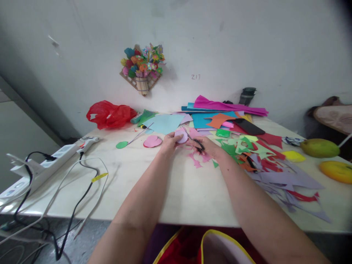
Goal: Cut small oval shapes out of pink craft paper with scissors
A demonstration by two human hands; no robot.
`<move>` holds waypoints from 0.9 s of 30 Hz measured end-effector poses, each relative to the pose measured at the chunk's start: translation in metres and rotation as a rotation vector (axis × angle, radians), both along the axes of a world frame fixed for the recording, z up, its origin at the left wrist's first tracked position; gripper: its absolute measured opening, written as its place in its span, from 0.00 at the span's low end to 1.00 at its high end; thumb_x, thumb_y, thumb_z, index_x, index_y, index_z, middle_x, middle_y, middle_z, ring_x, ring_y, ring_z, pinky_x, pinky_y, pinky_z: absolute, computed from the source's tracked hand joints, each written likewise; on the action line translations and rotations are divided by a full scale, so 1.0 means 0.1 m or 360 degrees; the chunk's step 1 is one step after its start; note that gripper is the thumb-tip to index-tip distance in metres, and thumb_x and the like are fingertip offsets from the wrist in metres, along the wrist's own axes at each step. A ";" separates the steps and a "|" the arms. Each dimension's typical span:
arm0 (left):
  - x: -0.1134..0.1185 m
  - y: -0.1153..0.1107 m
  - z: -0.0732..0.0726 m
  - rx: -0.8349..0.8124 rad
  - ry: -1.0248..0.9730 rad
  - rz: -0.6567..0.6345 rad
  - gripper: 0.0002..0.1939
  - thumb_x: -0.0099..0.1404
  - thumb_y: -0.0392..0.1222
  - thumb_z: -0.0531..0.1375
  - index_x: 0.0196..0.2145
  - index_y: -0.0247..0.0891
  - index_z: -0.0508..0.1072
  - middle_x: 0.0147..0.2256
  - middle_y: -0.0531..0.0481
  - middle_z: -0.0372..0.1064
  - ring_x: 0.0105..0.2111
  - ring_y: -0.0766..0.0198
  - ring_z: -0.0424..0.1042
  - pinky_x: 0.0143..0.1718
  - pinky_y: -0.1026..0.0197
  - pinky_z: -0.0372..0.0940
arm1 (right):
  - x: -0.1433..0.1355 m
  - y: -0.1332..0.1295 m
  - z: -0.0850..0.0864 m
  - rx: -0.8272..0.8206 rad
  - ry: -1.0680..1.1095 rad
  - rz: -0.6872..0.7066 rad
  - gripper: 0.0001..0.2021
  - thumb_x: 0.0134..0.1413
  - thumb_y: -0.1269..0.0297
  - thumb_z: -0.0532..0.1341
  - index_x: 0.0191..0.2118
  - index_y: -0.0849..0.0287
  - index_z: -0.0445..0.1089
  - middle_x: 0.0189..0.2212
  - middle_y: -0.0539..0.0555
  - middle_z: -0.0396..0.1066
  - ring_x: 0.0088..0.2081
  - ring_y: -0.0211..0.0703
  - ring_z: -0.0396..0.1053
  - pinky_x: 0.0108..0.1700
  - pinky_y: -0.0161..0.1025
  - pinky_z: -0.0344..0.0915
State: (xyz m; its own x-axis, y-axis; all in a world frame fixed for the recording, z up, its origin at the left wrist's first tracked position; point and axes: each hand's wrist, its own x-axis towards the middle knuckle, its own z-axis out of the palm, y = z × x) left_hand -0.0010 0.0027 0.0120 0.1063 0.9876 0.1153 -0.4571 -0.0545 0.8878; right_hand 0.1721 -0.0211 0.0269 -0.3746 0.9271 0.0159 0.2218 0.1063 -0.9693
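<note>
My left hand [171,143] pinches a pale lilac paper disc [182,137] over the middle of the table. My right hand [205,145] is closed round the dark handles of a pair of scissors [198,143], whose blades point up and left beside the disc. Left of my left hand, pink paper circles [152,141] lie in a small pile. A green paper circle [121,145] rests farther left, near a thin stick [139,134]. Small pink paper scraps [195,161] are scattered below my right hand.
Coloured paper offcuts [272,176] cover the right side, with mangoes [319,147] beyond them. A black phone [249,127] lies at the back right. A power strip [41,167] with trailing cables is on the left, a red plastic bag [110,114] behind.
</note>
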 end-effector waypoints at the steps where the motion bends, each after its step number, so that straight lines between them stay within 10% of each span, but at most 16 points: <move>1: 0.00 0.00 0.00 -0.0003 -0.0001 -0.0003 0.12 0.46 0.34 0.67 0.31 0.27 0.74 0.28 0.41 0.75 0.31 0.57 0.75 0.36 0.58 0.70 | 0.00 0.00 0.00 0.0002 0.0001 0.0001 0.15 0.48 0.52 0.62 0.29 0.61 0.64 0.16 0.47 0.63 0.15 0.29 0.58 0.14 0.28 0.47; 27: -0.08 0.00 0.00 0.0030 0.0055 -0.0112 0.12 0.48 0.34 0.67 0.32 0.27 0.74 0.30 0.40 0.75 0.31 0.57 0.75 0.33 0.59 0.70 | 0.04 0.01 0.00 -0.0011 0.0051 0.0065 0.13 0.46 0.55 0.62 0.29 0.62 0.67 0.13 0.45 0.59 0.14 0.31 0.54 0.14 0.31 0.47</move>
State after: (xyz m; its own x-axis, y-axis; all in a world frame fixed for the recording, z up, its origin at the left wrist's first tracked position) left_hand -0.0094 0.0028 0.0119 0.1796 0.9752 0.1291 -0.4294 -0.0404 0.9022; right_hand 0.1765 -0.0201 0.0271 -0.4114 0.9112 0.0220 0.1861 0.1076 -0.9766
